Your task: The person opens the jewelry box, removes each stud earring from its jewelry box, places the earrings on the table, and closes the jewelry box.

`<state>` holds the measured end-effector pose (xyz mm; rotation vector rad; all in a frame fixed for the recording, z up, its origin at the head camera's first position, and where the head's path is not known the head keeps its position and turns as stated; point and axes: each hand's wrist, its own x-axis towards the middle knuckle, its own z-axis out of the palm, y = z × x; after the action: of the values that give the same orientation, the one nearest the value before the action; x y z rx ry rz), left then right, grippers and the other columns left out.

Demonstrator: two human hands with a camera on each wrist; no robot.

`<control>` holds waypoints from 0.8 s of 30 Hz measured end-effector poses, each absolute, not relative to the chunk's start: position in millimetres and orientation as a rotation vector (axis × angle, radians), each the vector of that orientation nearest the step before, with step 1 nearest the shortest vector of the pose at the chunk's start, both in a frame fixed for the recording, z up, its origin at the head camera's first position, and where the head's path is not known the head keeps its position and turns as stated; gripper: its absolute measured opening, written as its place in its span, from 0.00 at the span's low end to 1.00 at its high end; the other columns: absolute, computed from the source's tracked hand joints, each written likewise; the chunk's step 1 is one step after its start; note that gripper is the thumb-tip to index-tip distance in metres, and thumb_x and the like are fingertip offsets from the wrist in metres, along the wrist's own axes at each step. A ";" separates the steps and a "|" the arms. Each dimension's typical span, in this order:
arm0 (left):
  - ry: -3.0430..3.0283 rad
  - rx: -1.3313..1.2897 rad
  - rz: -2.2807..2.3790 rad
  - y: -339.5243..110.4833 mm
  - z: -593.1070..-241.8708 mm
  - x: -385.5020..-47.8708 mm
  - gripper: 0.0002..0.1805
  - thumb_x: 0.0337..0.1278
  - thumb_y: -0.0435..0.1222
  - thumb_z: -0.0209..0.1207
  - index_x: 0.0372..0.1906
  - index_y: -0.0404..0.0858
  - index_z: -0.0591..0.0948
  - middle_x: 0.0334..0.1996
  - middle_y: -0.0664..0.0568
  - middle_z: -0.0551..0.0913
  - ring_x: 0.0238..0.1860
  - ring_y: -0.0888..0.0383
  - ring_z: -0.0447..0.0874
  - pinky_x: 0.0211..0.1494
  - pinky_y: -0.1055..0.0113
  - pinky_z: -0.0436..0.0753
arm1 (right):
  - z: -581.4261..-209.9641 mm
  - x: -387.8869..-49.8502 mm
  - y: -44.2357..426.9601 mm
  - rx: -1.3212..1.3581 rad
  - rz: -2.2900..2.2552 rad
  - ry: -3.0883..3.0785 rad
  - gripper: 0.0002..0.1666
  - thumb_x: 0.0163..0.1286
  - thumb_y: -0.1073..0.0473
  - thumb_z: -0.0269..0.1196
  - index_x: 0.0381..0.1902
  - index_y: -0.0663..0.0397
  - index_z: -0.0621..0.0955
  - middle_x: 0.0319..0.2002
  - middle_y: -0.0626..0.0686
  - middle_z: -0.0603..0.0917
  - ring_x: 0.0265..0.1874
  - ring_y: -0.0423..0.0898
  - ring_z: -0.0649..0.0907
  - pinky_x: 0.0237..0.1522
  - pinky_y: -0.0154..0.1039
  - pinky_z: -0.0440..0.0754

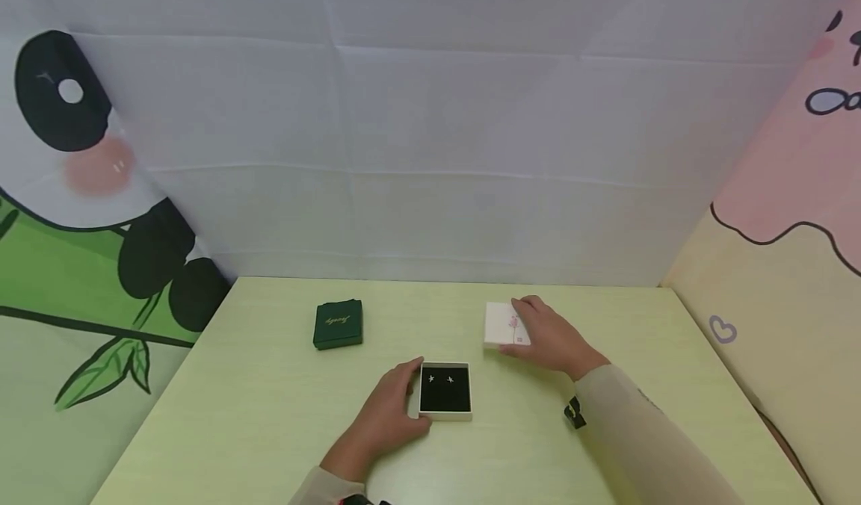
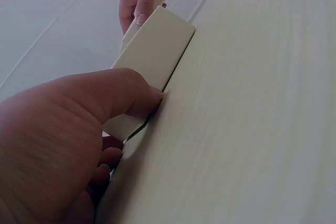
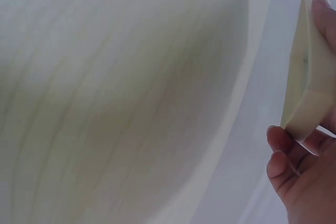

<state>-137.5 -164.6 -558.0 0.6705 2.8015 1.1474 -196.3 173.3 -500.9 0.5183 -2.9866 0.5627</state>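
A small pale box base (image 1: 445, 417) with a black insert lies on the table, and a pair of star-like earrings (image 1: 450, 379) sits in its upper part. My left hand (image 1: 386, 411) grips this base at its left side, the thumb (image 2: 131, 95) at the near side in the left wrist view. Farther back and to the right, my right hand (image 1: 554, 341) holds a white lid (image 1: 499, 326) printed with a pink flower, by its near and far edges. The lid's hollow underside (image 3: 303, 72) partly shows in the right wrist view.
A dark green box (image 1: 338, 324) with gold lettering stands at the back left of the pale wooden table (image 1: 269, 430). White cloth (image 1: 457, 214) hangs behind the table, with printed cartoon panels at both sides.
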 end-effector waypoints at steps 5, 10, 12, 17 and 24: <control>2.793 0.659 1.147 -164.4 -558.0 -136.3 0.52 0.41 0.39 0.71 0.77 0.41 0.64 0.59 0.52 0.75 0.50 0.58 0.75 0.57 0.54 0.76 | -504.2 -201.1 173.0 0.489 0.568 -3.042 0.61 0.60 0.31 0.72 0.78 0.62 0.64 0.71 0.60 0.68 0.61 0.55 0.75 0.62 0.53 0.75; 2.791 0.660 1.160 -164.7 -557.8 -136.4 0.51 0.42 0.39 0.71 0.77 0.40 0.64 0.61 0.50 0.75 0.50 0.58 0.76 0.58 0.53 0.77 | -507.2 -206.2 172.3 0.479 0.566 -3.074 0.61 0.59 0.31 0.73 0.78 0.61 0.64 0.71 0.61 0.68 0.63 0.56 0.74 0.64 0.54 0.73; 2.798 0.664 1.155 -163.4 -557.9 -136.4 0.51 0.42 0.39 0.71 0.77 0.39 0.64 0.61 0.50 0.75 0.50 0.58 0.76 0.58 0.53 0.76 | -507.7 -207.6 174.0 0.474 0.558 -3.093 0.61 0.59 0.31 0.73 0.78 0.62 0.64 0.71 0.61 0.68 0.63 0.56 0.74 0.65 0.54 0.73; 2.807 0.672 1.150 -164.5 -557.4 -136.5 0.52 0.40 0.38 0.71 0.77 0.38 0.65 0.60 0.49 0.75 0.49 0.57 0.76 0.58 0.53 0.76 | -512.0 -211.0 174.9 0.462 0.550 -3.143 0.62 0.59 0.30 0.72 0.77 0.63 0.64 0.70 0.62 0.69 0.64 0.57 0.74 0.66 0.55 0.72; 2.802 0.674 1.151 -163.9 -556.8 -136.5 0.51 0.41 0.38 0.71 0.77 0.38 0.65 0.61 0.49 0.75 0.49 0.58 0.76 0.57 0.53 0.76 | -516.6 -212.9 176.7 0.475 0.523 -3.151 0.61 0.58 0.31 0.73 0.76 0.63 0.66 0.69 0.62 0.70 0.63 0.57 0.75 0.65 0.56 0.73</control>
<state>-136.5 -163.9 -556.8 0.6745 2.8019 1.1513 -212.9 176.7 -516.6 0.4749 -3.1507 0.5234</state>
